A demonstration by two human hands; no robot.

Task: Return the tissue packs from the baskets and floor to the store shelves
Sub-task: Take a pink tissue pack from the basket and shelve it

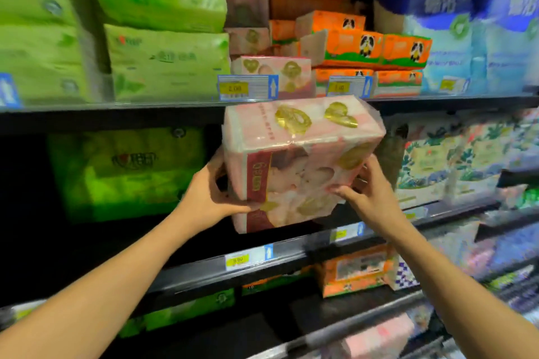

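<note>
Both hands hold pink tissue pack (294, 163) in air before shelves. Left hand (214, 192) grips pack's lower left side, thumb across front. Right hand (370, 192) grips lower right edge, fingers curled on wrapper. Pack tilted, top end level with upper shelf (116, 109) edge, just below price tag (247, 87). Matching pink packs (271, 70) on that shelf behind tag, green packs (166, 64) left, orange packs (364, 46) right.

Both arms raised forward, left hand (210, 195) and right hand (368, 191) gripping

Pink tissue pack (297, 160) — both hands
</note>
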